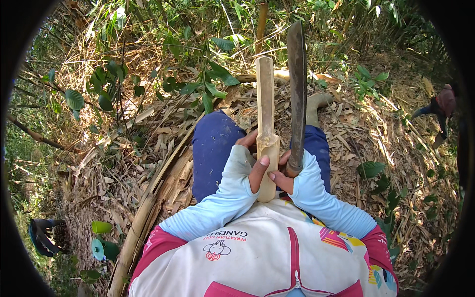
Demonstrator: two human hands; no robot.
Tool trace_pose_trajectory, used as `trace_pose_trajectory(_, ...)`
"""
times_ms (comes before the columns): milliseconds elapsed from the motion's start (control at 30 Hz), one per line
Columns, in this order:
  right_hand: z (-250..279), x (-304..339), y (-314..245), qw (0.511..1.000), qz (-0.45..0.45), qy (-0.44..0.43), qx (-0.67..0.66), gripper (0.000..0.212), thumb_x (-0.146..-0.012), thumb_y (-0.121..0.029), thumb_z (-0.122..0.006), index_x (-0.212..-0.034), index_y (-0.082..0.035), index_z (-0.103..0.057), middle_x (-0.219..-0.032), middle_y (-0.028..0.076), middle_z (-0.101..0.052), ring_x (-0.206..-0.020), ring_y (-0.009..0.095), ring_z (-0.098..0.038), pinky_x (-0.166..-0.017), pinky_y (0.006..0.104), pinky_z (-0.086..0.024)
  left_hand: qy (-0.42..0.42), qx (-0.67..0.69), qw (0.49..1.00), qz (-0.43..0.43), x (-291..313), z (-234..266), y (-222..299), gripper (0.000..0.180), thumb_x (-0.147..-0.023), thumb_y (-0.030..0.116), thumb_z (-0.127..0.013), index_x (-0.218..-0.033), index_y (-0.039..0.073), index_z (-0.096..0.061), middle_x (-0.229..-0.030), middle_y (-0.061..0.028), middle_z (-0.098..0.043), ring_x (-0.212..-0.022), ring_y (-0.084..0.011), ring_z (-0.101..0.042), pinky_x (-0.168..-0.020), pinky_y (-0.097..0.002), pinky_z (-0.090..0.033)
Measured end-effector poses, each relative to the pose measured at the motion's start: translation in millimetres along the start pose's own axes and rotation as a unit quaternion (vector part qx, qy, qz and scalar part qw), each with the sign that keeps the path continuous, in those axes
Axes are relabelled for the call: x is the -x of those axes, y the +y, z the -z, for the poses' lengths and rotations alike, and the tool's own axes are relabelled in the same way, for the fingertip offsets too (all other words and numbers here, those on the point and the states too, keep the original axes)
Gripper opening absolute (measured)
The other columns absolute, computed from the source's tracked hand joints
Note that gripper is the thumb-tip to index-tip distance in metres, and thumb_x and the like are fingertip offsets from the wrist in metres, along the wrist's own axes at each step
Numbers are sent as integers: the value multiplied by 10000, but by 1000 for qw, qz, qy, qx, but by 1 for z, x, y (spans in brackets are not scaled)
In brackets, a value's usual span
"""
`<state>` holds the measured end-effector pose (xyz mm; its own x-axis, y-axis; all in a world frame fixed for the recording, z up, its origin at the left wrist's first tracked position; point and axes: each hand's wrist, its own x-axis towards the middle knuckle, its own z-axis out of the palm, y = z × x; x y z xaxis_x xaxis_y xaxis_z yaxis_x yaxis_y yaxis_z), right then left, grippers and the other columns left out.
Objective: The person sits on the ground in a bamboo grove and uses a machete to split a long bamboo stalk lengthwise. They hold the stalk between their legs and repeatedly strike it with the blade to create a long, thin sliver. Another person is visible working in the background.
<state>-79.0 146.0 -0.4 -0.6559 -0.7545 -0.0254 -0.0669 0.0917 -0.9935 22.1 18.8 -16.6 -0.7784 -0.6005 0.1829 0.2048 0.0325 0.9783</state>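
A split piece of pale bamboo (267, 106) stands upright before my chest, its lower end resting against my shirt. Its long upper part shows a hollow channel, and the wider lower part begins at the joint. My left hand (256, 171) is closed round that lower part, thumb across the front. On the other side, my right hand (283, 179) grips a machete (298, 94) low at its handle, blade pointing up and away beside the bamboo. The right thumb also presses on the bamboo's edge. Part of the right hand's grip is hidden behind the sleeve and the handle.
A long split bamboo pole (143, 222) lies along my left side. Farther left are a green cup (101, 227), a teal round-topped container (98, 250) and a dark object (44, 237). Leafy plants (106, 81) and dry leaf litter surround me; a reddish-dark item (445, 101) is far right.
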Motion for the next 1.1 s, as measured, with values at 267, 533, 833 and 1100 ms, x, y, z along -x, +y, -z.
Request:
trace_pose_trajectory(267, 1, 5, -8, 999, -44, -24, 19, 306, -741, -150, -813, -862, -54, -548, -635, -46, -516, -576, 24, -428, -503, 215, -368, -11, -194, 976, -100, -15, 27, 40, 249, -841, 22, -698, -1086, 30, -657, -1035, -102, -564, -833, -167, -598, -718, -273, -501)
trace_pose_trajectory(533, 1, 8, -10, 998, 0, -12, 69, 318, -737, -160, -816, -905, -40, -574, -677, -24, -554, -597, 45, -485, -532, 231, -423, -26, -335, 918, -211, -27, 37, 63, 130, -769, -20, -734, -879, 38, -697, -791, -70, -638, -801, -210, -614, -704, -305, -486)
trace_pose_trajectory(833, 6, 8, -16, 995, -53, -37, 71, 324, -742, -156, -812, -930, -29, -582, -704, -1, -593, -627, 48, -534, -563, 232, -458, -80, -364, 904, -211, -34, 45, 79, 138, -789, 5, -700, -919, 44, -675, -860, -90, -605, -793, -243, -590, -727, -338, -473)
trace_pose_trajectory(1100, 5, 10, -14, 997, -45, -41, 53, 309, -756, -140, -792, -953, -12, -590, -804, 44, -632, -693, 84, -586, -620, 245, -497, -287, -466, 811, -205, -59, 46, 106, 100, -735, 73, -730, -828, 51, -700, -807, -135, -635, -727, -330, -633, -615, -385, -504)
